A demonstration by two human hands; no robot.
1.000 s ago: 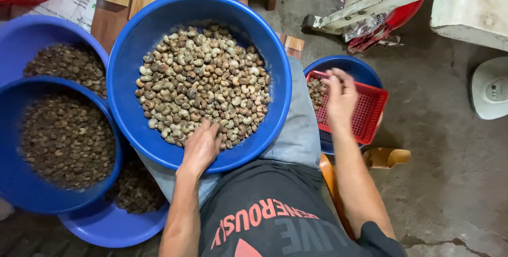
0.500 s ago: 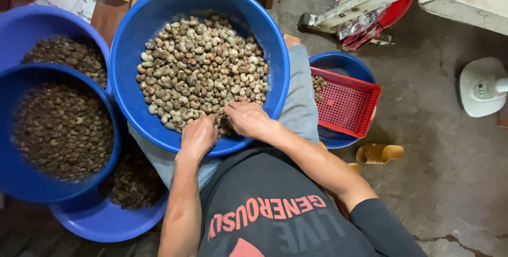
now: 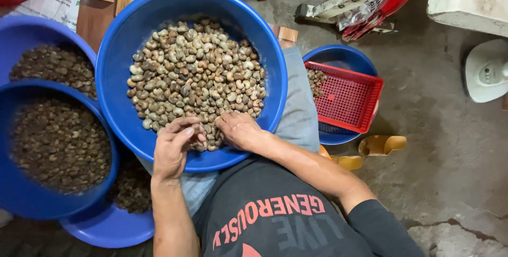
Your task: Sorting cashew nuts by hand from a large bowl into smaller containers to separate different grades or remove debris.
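Both hands are shown at the near edge of the large blue basin (image 3: 124, 61), which is rested on the person's lap. The left hand (image 3: 173, 148) is curled with fingers together on the pale nuts (image 3: 196, 77); the right hand (image 3: 241, 130) lies flat on the nuts, fingers loosely apart. A red basket (image 3: 346, 98) is seen right of the basin.

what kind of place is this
Probably a small, informal nut-sorting workspace at floor level. Both hands, left hand and right hand, rest in a big blue basin of pale nuts; more basins of dark shells sit on a bare concrete floor.
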